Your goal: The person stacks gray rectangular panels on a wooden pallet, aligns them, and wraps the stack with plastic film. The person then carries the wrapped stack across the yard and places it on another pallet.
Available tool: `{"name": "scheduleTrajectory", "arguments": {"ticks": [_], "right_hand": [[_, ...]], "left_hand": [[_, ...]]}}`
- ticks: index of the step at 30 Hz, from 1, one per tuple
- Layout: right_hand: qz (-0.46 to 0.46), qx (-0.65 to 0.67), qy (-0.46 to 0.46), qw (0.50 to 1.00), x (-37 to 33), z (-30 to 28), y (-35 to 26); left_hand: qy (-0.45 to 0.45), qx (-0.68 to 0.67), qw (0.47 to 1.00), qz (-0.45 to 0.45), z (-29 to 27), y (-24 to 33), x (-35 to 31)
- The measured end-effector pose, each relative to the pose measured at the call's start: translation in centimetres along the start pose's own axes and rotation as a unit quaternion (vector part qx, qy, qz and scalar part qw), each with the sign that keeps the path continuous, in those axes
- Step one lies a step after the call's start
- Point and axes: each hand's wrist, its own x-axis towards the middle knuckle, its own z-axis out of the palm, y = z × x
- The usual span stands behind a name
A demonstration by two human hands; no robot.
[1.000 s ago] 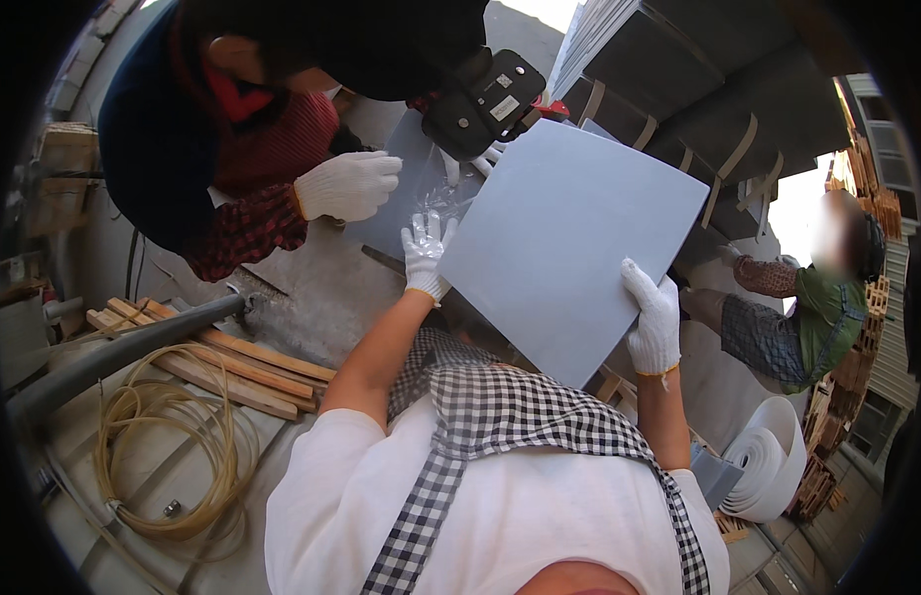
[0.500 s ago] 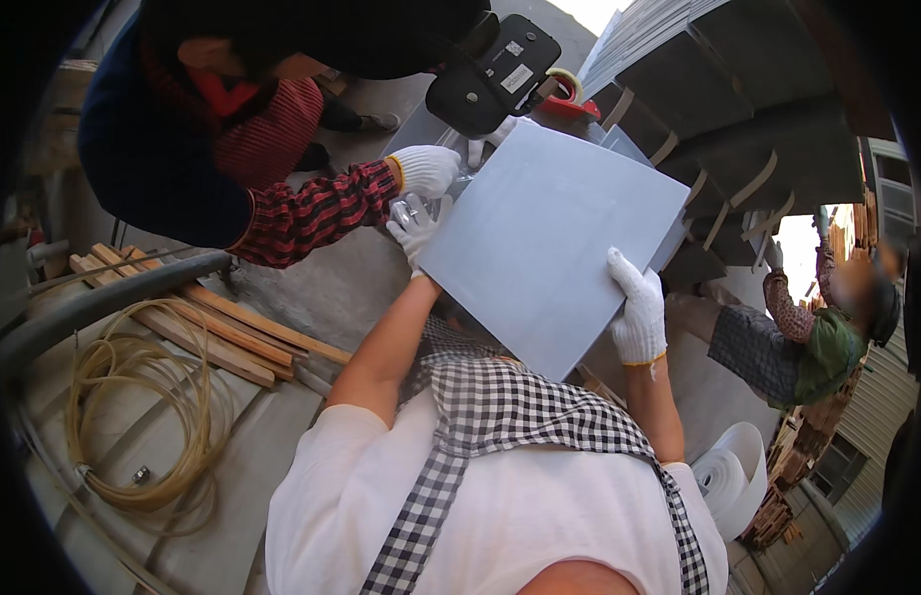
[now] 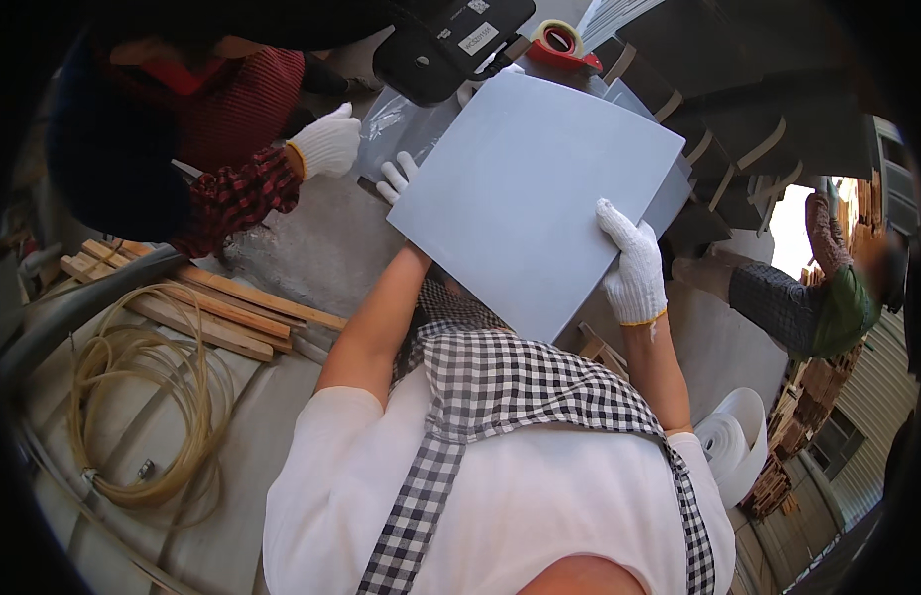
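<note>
A square light-grey panel (image 3: 540, 198) is tilted in front of my body. My right hand (image 3: 634, 263), in a white knit glove, is closed on its right edge, with the thumb on the top face. At the opposite edge, my gloved left hand (image 3: 396, 178) holds the panel from beneath. Its fingers stick out past the edge, while the palm is hidden under the panel. Clear plastic film (image 3: 406, 119) lies just beyond those fingers. Across from me, a co-worker's gloved hand (image 3: 326, 144) is raised beside the film.
A red tape dispenser (image 3: 559, 45) sits behind the panel, near stacked dark panels (image 3: 718, 119). On the left lie wooden strips (image 3: 212, 317) and a coiled hose (image 3: 148, 397). A white roll (image 3: 728, 441) stands at the right, with another person (image 3: 798, 297) beyond.
The panel and my hands have shifted slightly left and up in view. The co-worker's near hand has drawn back left, away from the film and my left hand.
</note>
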Motion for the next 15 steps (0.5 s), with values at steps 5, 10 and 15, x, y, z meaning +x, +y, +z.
{"name": "scheduleTrajectory", "arguments": {"ticks": [5, 10, 15], "right_hand": [[0.023, -0.019, -0.029, 0.999, -0.1, -0.8, 0.3], [0.026, 0.008, -0.022, 0.999, -1.4, -1.1, 1.3], [0.041, 0.029, -0.028, 0.998, -1.7, -1.0, 1.8]], "left_hand": [[0.027, 0.054, 0.998, 0.02, 1.0, -0.4, -0.5], [-0.024, 0.041, 0.998, 0.042, -1.4, -0.7, -1.1], [-0.095, -0.001, 0.995, 0.021, -1.8, -0.1, -0.4]]}}
